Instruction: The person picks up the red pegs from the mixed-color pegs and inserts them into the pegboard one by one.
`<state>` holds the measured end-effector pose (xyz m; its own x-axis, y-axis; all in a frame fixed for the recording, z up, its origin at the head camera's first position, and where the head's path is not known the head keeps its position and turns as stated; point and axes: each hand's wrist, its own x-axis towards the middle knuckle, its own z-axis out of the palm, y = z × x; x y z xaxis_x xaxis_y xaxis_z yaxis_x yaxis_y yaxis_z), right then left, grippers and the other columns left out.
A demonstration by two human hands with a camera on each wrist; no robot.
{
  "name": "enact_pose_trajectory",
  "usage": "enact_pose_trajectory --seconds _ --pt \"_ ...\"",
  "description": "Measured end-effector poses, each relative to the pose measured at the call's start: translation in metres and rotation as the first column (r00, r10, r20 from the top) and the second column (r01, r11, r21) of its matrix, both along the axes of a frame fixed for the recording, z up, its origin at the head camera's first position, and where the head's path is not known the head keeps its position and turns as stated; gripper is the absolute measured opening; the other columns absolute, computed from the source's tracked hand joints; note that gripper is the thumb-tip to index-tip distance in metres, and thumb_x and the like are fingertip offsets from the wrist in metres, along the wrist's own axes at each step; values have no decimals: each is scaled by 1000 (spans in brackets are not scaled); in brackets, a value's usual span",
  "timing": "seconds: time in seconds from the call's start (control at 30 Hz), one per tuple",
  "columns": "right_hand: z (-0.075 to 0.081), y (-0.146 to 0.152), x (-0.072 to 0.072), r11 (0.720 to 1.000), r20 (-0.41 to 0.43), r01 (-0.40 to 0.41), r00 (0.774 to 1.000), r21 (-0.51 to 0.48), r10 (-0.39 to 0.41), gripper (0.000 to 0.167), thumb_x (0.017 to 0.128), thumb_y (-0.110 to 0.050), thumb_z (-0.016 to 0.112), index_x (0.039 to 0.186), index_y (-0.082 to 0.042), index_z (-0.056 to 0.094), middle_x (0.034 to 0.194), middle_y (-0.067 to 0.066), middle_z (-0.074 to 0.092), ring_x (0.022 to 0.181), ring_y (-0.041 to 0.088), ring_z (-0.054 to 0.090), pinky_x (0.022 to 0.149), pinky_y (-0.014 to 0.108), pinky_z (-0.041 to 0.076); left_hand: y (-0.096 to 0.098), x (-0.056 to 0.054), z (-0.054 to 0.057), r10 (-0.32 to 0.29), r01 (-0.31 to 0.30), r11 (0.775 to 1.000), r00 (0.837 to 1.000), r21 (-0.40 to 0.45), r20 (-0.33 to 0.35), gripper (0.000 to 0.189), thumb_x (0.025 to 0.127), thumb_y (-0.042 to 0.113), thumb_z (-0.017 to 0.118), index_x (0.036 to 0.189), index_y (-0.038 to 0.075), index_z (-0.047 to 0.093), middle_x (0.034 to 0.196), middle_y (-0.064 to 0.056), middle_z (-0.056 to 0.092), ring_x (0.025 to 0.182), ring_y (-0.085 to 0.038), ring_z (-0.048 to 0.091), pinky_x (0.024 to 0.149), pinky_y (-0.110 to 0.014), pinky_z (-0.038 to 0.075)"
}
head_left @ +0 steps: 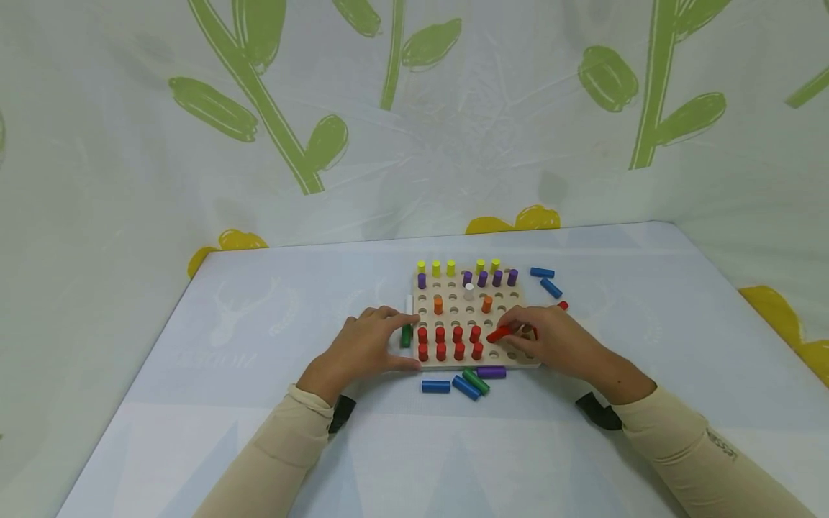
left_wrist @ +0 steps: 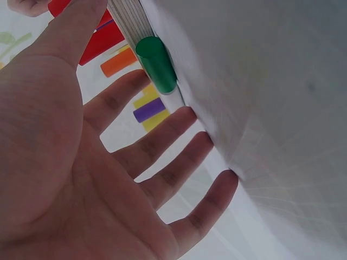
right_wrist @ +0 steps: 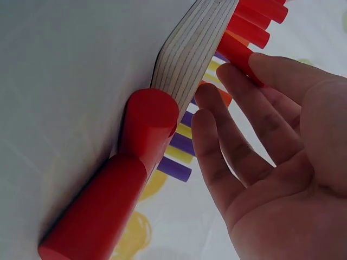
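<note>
A wooden pegboard with rows of round holes lies on the table between both hands. My right hand pinches a red peg between thumb and fingertip, tilted over the front right part of the board; its other fingers spread beside the board's edge. At the board's left side, my left hand has thumb and index finger at the edge, the rest of its fingers extended near a green peg. Red pegs stand in the two front rows. Two orange pegs and a white peg stand farther back.
Purple pegs and yellow pegs fill parts of the back rows. Before the board lie blue pegs, a green peg and a purple peg. More blue pegs lie back right; loose red pegs lie along the right side.
</note>
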<state>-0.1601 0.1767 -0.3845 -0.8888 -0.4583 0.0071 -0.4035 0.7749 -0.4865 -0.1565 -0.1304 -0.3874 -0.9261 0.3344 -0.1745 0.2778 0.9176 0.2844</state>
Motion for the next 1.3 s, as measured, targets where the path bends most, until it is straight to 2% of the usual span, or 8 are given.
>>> enact_pose_trajectory --seconds 0.53,0.83,1.07,1.3 --pt "-2 -1 -2 1000 -14 -24 1000 -8 24 27 91 -19 74 117 -13 71 98 -5 73 83 9 60 71 19 54 0 1 1 8 -8 1000 1000 3 8 81 74 60 81 146 34 51 148 -6 52 137 -30 47 109 -57 41" --pt "-1 -4 -2 999 -16 -31 999 25 31 28 91 -20 74 119 -12 71 101 -3 74 90 11 64 81 29 59 -1 0 0 6 -6 1000 1000 9 8 81 74 60 81 145 34 52 147 -6 53 136 -30 48 108 -56 42" --pt "-3 -3 0 999 -57 -37 998 31 39 27 91 -20 74 117 -13 73 102 -1 73 85 10 60 71 20 54 0 0 -1 5 -5 1000 1000 5 13 81 74 60 81 146 35 51 148 -6 52 136 -30 48 109 -57 41" --pt "-2 -4 1 998 -56 -31 998 51 34 29 90 -21 75 118 -14 73 103 1 72 85 11 59 68 18 52 0 1 -1 3 -4 1000 1000 4 14 81 74 60 81 146 35 51 148 -6 52 136 -30 47 109 -57 41"
